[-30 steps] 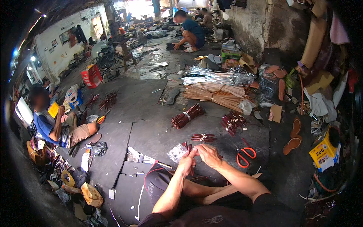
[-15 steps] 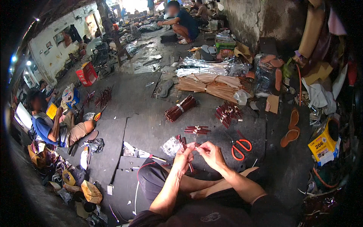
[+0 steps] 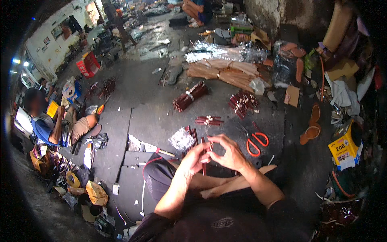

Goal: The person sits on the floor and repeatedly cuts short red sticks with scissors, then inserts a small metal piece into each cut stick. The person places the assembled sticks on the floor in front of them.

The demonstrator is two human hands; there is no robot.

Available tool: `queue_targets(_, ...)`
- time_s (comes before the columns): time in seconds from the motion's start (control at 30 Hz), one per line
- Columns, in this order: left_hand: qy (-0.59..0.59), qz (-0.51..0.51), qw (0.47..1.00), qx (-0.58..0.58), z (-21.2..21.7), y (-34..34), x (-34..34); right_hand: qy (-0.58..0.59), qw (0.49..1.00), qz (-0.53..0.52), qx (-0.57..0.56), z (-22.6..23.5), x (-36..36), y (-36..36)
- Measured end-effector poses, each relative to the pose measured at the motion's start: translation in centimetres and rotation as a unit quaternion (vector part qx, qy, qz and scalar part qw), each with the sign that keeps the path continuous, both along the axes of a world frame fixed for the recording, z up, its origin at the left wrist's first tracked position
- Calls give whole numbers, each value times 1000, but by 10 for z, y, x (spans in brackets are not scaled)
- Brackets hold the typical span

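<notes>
A narrow dark red strap (image 3: 203,142) stands upright between my hands, its lower end showing below my fingers. My left hand (image 3: 191,161) is closed around it. From the other side, my right hand (image 3: 229,154) bends its thumb and forefinger around a small shiny piece, perhaps a buckle, by the strap; the exact contact is hard to make out. More dark red straps (image 3: 194,137) lie just beyond my left hand, beside a crumpled clear plastic bag (image 3: 181,139). A small bundle of straps with shiny ends (image 3: 209,120) lies farther ahead.
Orange-handled scissors (image 3: 257,144) lie to the right. Beyond are a tied strap bundle (image 3: 190,97), a loose strap pile (image 3: 243,103) and tan strips (image 3: 221,73). Sandal-shaped soles (image 3: 313,125) and a yellow box (image 3: 345,147) are at right. Another person (image 3: 48,121) sits at left.
My hands have drawn closer together, and my right fingers have gone from a flat pinch to an arched one. The strap now stands upright between them. The view has tilted downward.
</notes>
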State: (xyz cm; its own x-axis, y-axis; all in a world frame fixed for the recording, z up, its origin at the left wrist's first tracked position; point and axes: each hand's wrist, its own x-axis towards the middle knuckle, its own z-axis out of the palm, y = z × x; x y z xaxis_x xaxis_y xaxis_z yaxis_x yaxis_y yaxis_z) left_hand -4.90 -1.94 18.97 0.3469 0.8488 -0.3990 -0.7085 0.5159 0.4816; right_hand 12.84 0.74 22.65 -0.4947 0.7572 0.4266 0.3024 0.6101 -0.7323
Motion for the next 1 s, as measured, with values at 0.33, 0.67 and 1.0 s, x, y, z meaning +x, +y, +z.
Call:
queue_targets(0.33,-195,-31,980,-18,17,0,11,40,999,4,1,16,13,5)
queue_targets(0.67,-209,-18,977,-30,24,0,19,66,998,-2,-7,14,21,8)
queue_targets(1.0,-196,-32,980,-14,20,-2,15,58,998,24,-18,16,27,12)
